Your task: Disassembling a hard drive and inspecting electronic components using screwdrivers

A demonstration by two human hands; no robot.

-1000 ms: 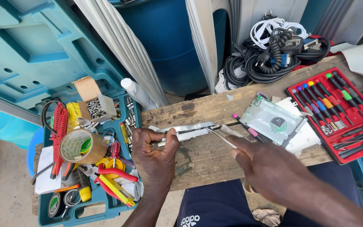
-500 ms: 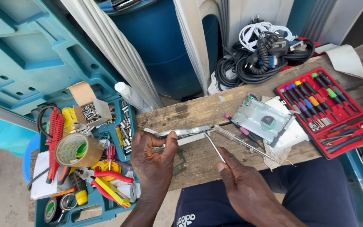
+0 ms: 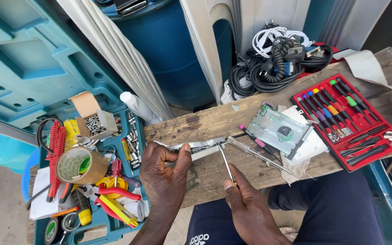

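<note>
My left hand (image 3: 165, 174) grips a thin metal bracket strip (image 3: 200, 146) that lies along the near part of a wooden plank (image 3: 214, 122). My right hand (image 3: 246, 204) holds a slim screwdriver (image 3: 226, 164) whose tip points up at the right end of the strip. A hard drive with a silver cover (image 3: 280, 131) rests on white cloth just right of the strip. Between them lie a pink-handled screwdriver (image 3: 255, 139) and a long clear-handled one (image 3: 259, 156).
A red tray of colour-tipped precision screwdrivers (image 3: 348, 120) sits at the plank's right end. A teal toolbox (image 3: 91, 181) on my left holds a tape roll (image 3: 80, 165), pliers, a box of screws and bits. Tangled cables (image 3: 277, 59) and a blue barrel (image 3: 173, 50) stand behind.
My right hand has drawn back toward me from over the plank and now sets the screwdriver tip against the strip's right end. My left hand keeps its grip on the strip.
</note>
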